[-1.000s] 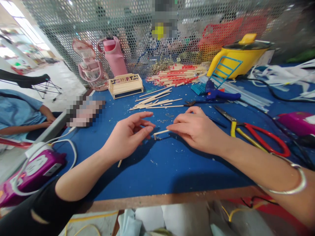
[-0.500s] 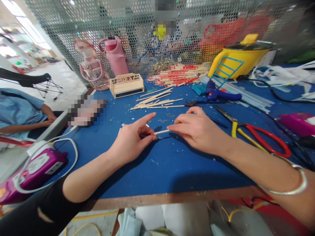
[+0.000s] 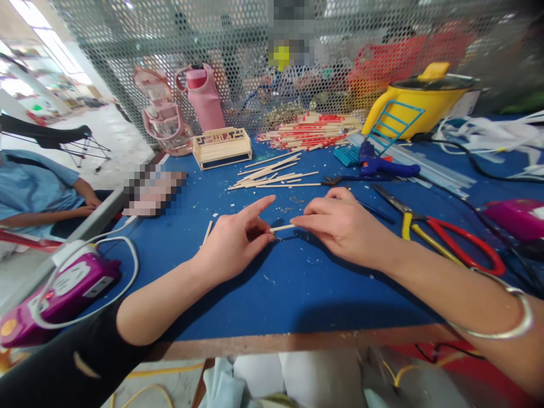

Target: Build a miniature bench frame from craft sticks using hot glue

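My left hand (image 3: 236, 241) and my right hand (image 3: 342, 226) meet over the blue table (image 3: 263, 300), each pinching one end of a short wooden stick (image 3: 281, 228). The left index finger points out straight while thumb and middle finger close on the stick's left end. The right hand's fingers are curled onto the right end. A loose stick (image 3: 207, 232) lies just left of my left hand. A pile of plain sticks (image 3: 272, 174) lies behind the hands.
Red-handled scissors (image 3: 446, 235) lie right of my right hand. A blue glue gun (image 3: 380, 164), red-tipped sticks (image 3: 310, 131), a small stick bench (image 3: 221, 147), a yellow pot (image 3: 419, 93) and pink bottles (image 3: 204, 96) stand farther back. A magenta power strip (image 3: 55, 292) sits at left. Another person's arm (image 3: 46, 209) shows at far left.
My left hand moved right and closed its thumb and middle finger on the stick's left end. The right hand kept its hold. The view shifted slightly.
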`<move>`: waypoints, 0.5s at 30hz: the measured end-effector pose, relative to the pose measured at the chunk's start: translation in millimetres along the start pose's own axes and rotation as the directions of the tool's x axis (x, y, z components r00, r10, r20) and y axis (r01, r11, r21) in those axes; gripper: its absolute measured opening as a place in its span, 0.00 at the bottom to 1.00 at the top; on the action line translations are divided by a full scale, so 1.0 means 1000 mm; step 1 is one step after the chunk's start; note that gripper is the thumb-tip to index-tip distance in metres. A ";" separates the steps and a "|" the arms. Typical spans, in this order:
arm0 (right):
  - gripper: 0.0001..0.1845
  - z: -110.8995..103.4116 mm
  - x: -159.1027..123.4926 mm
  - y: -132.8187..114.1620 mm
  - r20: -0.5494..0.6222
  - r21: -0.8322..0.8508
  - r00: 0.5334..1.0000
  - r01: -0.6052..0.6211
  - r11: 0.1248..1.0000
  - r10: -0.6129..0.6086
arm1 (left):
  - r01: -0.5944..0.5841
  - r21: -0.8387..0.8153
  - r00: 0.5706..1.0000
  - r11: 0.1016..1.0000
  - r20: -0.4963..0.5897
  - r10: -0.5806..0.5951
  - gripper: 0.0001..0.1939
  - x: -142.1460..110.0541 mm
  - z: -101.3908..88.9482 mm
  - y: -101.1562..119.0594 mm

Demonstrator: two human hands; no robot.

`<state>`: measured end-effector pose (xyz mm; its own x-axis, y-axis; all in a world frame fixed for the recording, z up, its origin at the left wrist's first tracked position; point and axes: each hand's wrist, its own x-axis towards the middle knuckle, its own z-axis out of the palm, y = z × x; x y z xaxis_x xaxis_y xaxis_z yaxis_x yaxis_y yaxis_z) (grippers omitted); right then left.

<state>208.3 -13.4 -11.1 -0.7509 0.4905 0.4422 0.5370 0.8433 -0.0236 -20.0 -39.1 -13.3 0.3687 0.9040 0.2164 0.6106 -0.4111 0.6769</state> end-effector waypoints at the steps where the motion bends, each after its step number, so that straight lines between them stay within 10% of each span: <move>1: 0.14 0.000 0.000 0.000 0.001 -0.001 1.000 -0.001 1.000 0.001 | -0.001 -0.007 1.000 1.000 0.002 0.001 0.29 0.000 0.000 0.000; 15: 0.14 -0.006 0.000 -0.006 0.024 -0.063 0.999 -0.029 0.998 0.030 | 0.081 0.004 0.996 0.997 -0.029 -0.081 0.20 -0.004 0.002 -0.001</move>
<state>207.5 -20.0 -5.5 -0.7433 0.5210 0.4196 0.5814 0.8134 0.0199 -20.8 -42.7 -16.3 0.2978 0.9373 0.1809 0.6410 -0.3367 0.6898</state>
